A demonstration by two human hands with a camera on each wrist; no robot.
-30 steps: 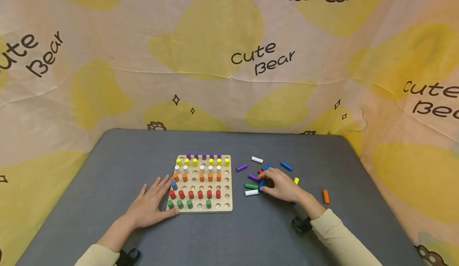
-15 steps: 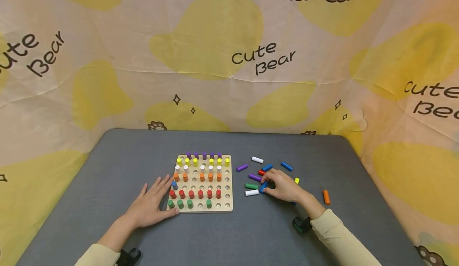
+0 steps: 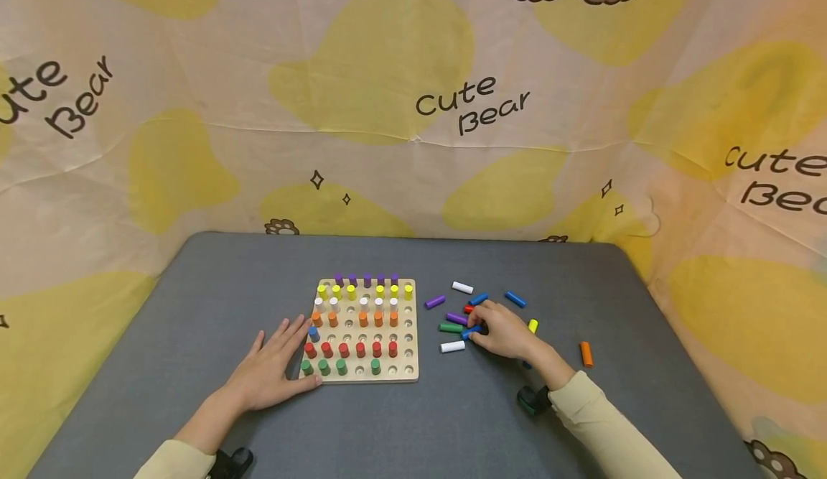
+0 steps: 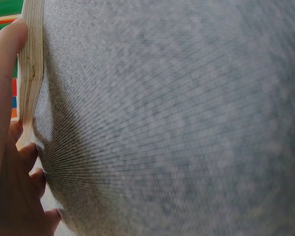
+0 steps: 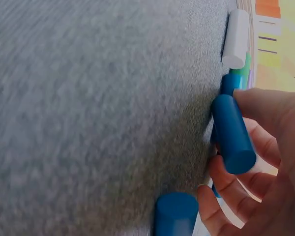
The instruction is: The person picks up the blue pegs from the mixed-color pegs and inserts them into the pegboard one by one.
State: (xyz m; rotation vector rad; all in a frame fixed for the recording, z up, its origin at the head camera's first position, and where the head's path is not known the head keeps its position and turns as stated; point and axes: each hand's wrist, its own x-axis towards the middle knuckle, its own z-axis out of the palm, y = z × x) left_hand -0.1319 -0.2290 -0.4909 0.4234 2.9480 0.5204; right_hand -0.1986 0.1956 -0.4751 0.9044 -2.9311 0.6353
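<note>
Blue peg [image 5: 234, 133], beyond the right edge of the pegboard [image 3: 400, 362], sits within the curled right hand [image 3: 506, 331]; lift clear of adjacent pegs [image 3: 450, 328], the left hand [image 3: 266, 376], fingers spread, bracing the left edge.

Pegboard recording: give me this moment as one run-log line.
left hand: spread, touching pegboard | right hand: curled around blue peg | loose orange peg: lying apart, far right
</note>
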